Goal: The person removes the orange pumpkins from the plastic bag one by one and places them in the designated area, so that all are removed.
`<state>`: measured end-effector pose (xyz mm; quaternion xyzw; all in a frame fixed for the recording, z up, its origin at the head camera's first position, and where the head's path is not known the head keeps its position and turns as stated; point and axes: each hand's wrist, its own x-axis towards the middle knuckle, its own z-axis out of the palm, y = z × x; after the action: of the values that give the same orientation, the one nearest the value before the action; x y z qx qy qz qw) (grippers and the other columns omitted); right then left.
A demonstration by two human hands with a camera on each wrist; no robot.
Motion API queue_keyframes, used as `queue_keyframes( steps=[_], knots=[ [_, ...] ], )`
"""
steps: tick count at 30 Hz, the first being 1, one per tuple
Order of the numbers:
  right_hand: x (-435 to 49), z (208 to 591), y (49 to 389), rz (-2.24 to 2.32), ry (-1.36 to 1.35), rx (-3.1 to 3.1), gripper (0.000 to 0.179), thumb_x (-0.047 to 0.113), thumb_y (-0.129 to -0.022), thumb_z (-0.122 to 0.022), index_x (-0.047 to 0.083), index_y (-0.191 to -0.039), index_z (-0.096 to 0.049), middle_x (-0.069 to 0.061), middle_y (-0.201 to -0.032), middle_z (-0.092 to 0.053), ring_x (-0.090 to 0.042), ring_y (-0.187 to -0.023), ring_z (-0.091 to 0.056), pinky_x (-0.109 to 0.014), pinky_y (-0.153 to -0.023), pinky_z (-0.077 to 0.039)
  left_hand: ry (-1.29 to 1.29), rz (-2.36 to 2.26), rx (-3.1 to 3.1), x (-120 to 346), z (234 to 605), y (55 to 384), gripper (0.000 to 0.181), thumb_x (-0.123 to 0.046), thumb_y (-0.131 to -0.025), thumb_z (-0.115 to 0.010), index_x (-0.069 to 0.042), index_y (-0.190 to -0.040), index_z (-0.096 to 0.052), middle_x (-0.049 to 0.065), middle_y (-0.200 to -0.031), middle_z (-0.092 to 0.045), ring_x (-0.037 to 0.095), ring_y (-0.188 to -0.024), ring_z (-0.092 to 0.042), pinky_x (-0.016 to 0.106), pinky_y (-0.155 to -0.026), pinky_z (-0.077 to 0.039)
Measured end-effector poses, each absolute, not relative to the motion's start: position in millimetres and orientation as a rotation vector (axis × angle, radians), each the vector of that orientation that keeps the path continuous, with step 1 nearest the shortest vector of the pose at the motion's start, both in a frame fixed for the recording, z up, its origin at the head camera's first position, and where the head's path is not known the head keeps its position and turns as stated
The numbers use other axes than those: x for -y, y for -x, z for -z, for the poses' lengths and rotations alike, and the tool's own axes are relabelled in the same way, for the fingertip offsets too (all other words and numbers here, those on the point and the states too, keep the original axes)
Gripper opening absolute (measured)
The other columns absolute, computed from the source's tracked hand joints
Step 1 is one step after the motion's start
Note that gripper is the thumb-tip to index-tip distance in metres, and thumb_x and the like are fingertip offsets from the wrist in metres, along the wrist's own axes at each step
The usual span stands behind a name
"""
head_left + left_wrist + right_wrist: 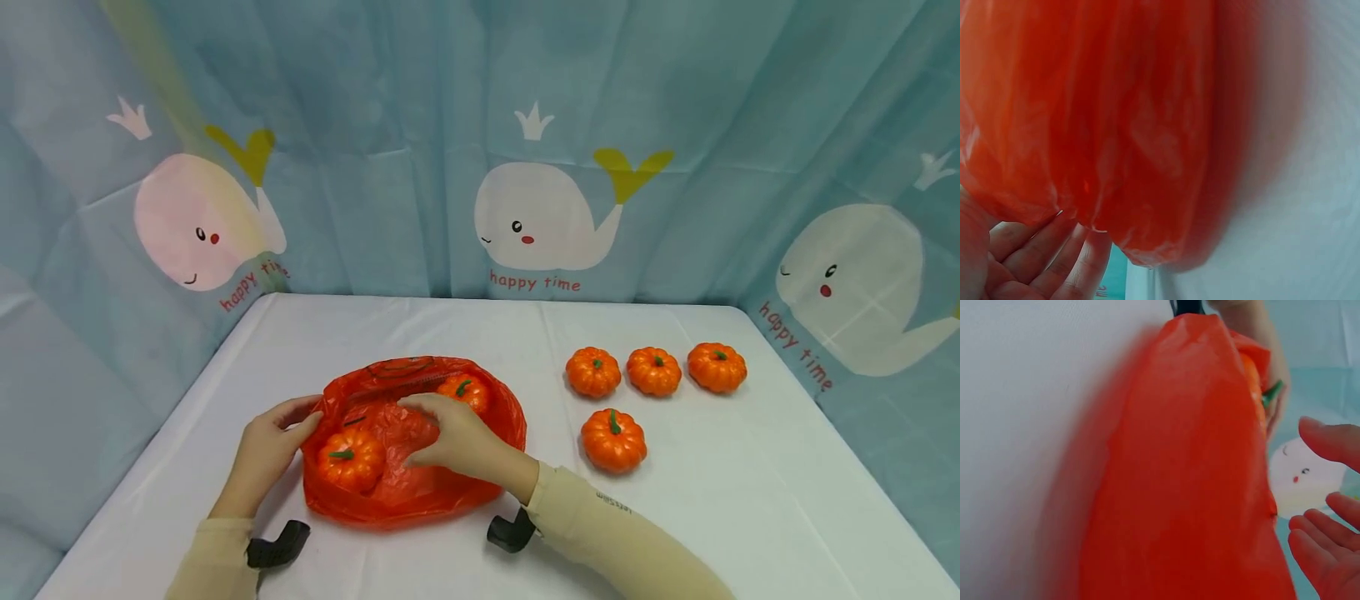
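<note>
A red plastic bag (412,512) lies on the table with its mouth spread wide. Inside it are two small orange pumpkins with green stems: one pumpkin (352,461) at the near left, the other pumpkin (471,390) at the far right, partly behind my right hand. My left hand (273,442) pinches the bag's left rim between thumb and fingers; the left wrist view shows its fingers (1063,256) against the bag's edge. Above the bag's middle is my right hand (465,437), thumb and fingers spread apart. The right wrist view also shows nothing between them.
Three pumpkins stand in a row at the back right: a left one (592,372), a middle one (654,372) and a right one (717,367). Another pumpkin (613,442) sits nearer, right of the bag. A whale-print curtain (420,225) borders the white table (720,500).
</note>
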<state>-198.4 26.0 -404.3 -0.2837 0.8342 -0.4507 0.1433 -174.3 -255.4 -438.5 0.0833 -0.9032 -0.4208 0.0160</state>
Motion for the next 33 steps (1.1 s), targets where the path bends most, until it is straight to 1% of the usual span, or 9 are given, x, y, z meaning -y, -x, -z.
queue_keyframes(
  steps=[5, 10, 14, 18, 22, 26, 29, 33],
  knots=[
    [-8.3, 412.1, 196.6, 1.181, 0.869, -2.401, 0.072, 0.017, -0.079, -0.085, 0.017, -0.143, -0.052, 0.002, -0.146, -0.054, -0.018, -0.133, -0.052, -0.03, -0.104, -0.052, -0.244, 1.286, 2.808, 256.9, 439.6, 173.0, 0.054, -0.044, -0.1, -0.054, -0.005, -0.137, -0.057, 0.024, -0.134, -0.06, 0.039, -0.126, -0.053, 0.051, -0.098, -0.054],
    [3.3, 416.2, 198.4, 1.152, 0.851, -2.384, 0.074, 0.02, -0.076, -0.087, 0.018, -0.142, -0.053, 0.004, -0.144, -0.055, -0.014, -0.132, -0.052, -0.024, -0.105, -0.049, -0.229, 1.272, 2.794, 256.9, 440.0, 174.5, 0.054, -0.045, -0.1, -0.055, -0.005, -0.137, -0.058, 0.024, -0.133, -0.061, 0.039, -0.125, -0.055, 0.047, -0.094, -0.057],
    [9.3, 419.0, 199.9, 1.133, 0.858, -2.364, 0.075, 0.022, -0.076, -0.087, 0.018, -0.142, -0.053, 0.005, -0.144, -0.055, -0.012, -0.131, -0.053, -0.023, -0.106, -0.048, -0.248, 1.282, 2.794, 256.4, 440.6, 174.8, 0.054, -0.044, -0.1, -0.055, -0.005, -0.138, -0.057, 0.025, -0.134, -0.06, 0.04, -0.124, -0.055, 0.043, -0.09, -0.06],
    [12.7, 422.1, 200.4, 1.108, 0.855, -2.375, 0.077, 0.024, -0.075, -0.088, 0.019, -0.143, -0.052, 0.006, -0.144, -0.054, -0.011, -0.13, -0.053, -0.022, -0.105, -0.048, -0.246, 1.288, 2.797, 255.9, 440.4, 175.9, 0.055, -0.045, -0.1, -0.055, -0.005, -0.138, -0.057, 0.024, -0.134, -0.06, 0.039, -0.124, -0.055, 0.044, -0.092, -0.059],
    [16.4, 423.6, 200.9, 1.087, 0.868, -2.397, 0.077, 0.025, -0.076, -0.088, 0.02, -0.143, -0.052, 0.007, -0.145, -0.054, -0.01, -0.132, -0.051, -0.023, -0.107, -0.047, -0.236, 1.279, 2.792, 256.0, 439.4, 176.3, 0.055, -0.046, -0.1, -0.055, -0.005, -0.137, -0.058, 0.024, -0.133, -0.061, 0.039, -0.125, -0.055, 0.045, -0.092, -0.058],
    [21.3, 423.9, 201.1, 1.055, 0.892, -2.415, 0.076, 0.025, -0.077, -0.087, 0.02, -0.144, -0.052, 0.007, -0.145, -0.054, -0.009, -0.134, -0.05, -0.023, -0.109, -0.045, -0.246, 1.29, 2.793, 256.2, 439.8, 175.6, 0.056, -0.046, -0.1, -0.055, -0.005, -0.138, -0.057, 0.024, -0.134, -0.06, 0.039, -0.125, -0.054, 0.042, -0.09, -0.06],
    [24.7, 424.6, 200.9, 1.042, 0.891, -2.419, 0.077, 0.026, -0.077, -0.087, 0.02, -0.145, -0.051, 0.007, -0.144, -0.055, -0.008, -0.132, -0.051, -0.022, -0.109, -0.045, -0.245, 1.298, 2.797, 256.2, 440.2, 175.4, 0.056, -0.046, -0.1, -0.054, -0.005, -0.138, -0.057, 0.025, -0.135, -0.059, 0.04, -0.124, -0.055, 0.04, -0.088, -0.061],
    [28.6, 426.2, 201.1, 1.049, 0.885, -2.411, 0.077, 0.027, -0.077, -0.086, 0.02, -0.145, -0.05, 0.007, -0.142, -0.056, -0.007, -0.13, -0.052, -0.023, -0.109, -0.045, -0.245, 1.298, 2.803, 256.8, 439.8, 175.3, 0.057, -0.047, -0.099, -0.054, -0.006, -0.139, -0.057, 0.024, -0.135, -0.06, 0.039, -0.124, -0.055, 0.039, -0.088, -0.061]
  ],
)
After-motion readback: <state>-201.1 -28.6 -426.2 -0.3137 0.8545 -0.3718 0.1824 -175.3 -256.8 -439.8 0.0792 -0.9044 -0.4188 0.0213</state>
